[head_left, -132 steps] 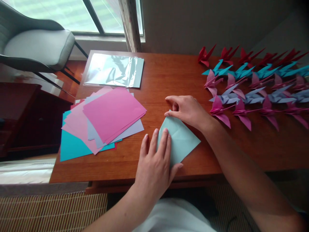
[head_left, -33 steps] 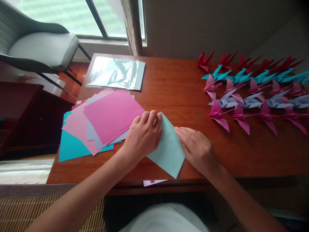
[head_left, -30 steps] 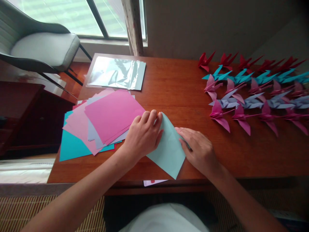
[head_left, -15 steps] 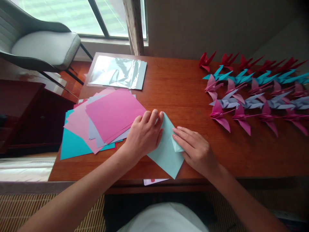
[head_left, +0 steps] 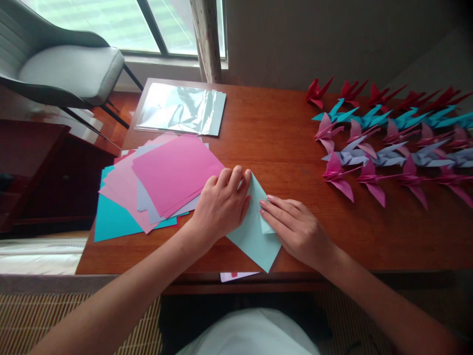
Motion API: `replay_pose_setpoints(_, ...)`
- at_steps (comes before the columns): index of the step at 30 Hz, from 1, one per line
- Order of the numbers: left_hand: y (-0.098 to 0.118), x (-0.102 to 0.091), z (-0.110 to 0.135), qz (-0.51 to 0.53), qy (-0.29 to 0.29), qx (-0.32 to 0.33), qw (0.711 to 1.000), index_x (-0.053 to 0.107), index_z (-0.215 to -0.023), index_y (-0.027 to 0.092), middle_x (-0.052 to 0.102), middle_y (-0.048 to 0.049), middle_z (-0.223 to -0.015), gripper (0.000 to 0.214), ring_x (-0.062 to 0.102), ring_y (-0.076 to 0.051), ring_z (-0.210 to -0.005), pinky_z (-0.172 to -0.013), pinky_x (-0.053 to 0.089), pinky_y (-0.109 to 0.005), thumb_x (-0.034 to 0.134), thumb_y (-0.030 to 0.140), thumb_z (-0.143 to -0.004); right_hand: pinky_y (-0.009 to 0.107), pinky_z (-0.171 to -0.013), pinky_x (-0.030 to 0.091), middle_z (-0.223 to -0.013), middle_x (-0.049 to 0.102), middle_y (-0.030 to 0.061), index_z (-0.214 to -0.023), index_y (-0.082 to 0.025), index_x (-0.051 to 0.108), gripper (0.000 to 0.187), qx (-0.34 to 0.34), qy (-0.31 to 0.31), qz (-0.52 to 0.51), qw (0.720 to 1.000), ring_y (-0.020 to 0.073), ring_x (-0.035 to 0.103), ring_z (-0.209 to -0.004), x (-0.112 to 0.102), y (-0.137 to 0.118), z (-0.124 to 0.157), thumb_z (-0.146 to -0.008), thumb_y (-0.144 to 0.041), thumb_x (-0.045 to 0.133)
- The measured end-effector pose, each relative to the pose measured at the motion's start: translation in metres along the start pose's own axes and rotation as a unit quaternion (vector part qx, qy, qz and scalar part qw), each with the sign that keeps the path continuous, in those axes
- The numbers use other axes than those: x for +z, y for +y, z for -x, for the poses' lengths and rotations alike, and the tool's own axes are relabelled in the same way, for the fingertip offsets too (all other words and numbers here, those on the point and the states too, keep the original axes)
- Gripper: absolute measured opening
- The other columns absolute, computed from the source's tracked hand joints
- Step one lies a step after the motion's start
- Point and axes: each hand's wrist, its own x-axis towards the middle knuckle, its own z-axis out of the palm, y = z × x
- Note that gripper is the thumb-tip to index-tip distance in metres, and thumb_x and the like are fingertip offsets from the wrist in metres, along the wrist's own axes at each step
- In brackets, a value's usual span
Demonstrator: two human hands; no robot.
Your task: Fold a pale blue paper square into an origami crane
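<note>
- Landmark: the pile [head_left: 177,172] of coloured paper on the worktop [head_left: 266,128].
- Green sheet [head_left: 254,241]: right of the pile, resting on the worktop; a small flap [head_left: 266,226] is turned over on the side away from the pile.
- Left hand [head_left: 221,199]: at the right side of the pile, fingers curled over the green sheet's edge; their tips are hidden, so whether they pinch cannot be told.
- Right hand [head_left: 295,222]: farther right of the pile, fingers extended side by side and laid upon the flap, not clamped. The two hands are apart, green paper showing between them.
- Surroundings: the pack [head_left: 177,108] lies just behind the pile; rows of cranes [head_left: 393,132] stand well to its right.
- Technique (judged): the left hand should keep the green sheet from turning while the right aligns the flap; the crease is best pressed only after alignment, from its middle outward, since a slip would skew the fold.
- Change: one second ago no flap showed; half a second ago it did, with the right fingertips slightly farther from the pile. The left hand has scarcely moved in that second.
</note>
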Motion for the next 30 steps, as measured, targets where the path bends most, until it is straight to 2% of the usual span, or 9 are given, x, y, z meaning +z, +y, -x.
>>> replay_pose_setpoints(25,0.0003,0.0012,0.0006,0.003,0.009,-0.004,1.0,0.043,-0.148,0.011,0.051,-0.0208,-0.14,0.052,0.052,-0.034,-0.116,-0.084,0.047,-0.045,0.039,0.031,-0.101,0.044,-0.101,0.051,-0.138,0.065,0.008,-0.124,-0.014,0.068,0.032,0.018,-0.017,-0.013,1.0,0.0285,0.06,-0.129,0.0009,0.0011,-0.001,-0.097,-0.008,0.053)
replay_pose_setpoints(30,0.0004,0.0008,0.0005,0.005,0.004,-0.006,1.0,0.043,-0.149,0.011,0.05,-0.0207,-0.142,0.052,0.052,-0.034,-0.117,-0.085,0.047,-0.045,0.039,0.032,-0.101,0.044,-0.1,0.051,-0.138,0.066,0.0082,-0.124,-0.012,0.068,0.031,0.014,-0.016,-0.015,1.0,0.0292,0.062,-0.127,0.0008,0.0013,-0.0014,-0.097,-0.008,0.053)
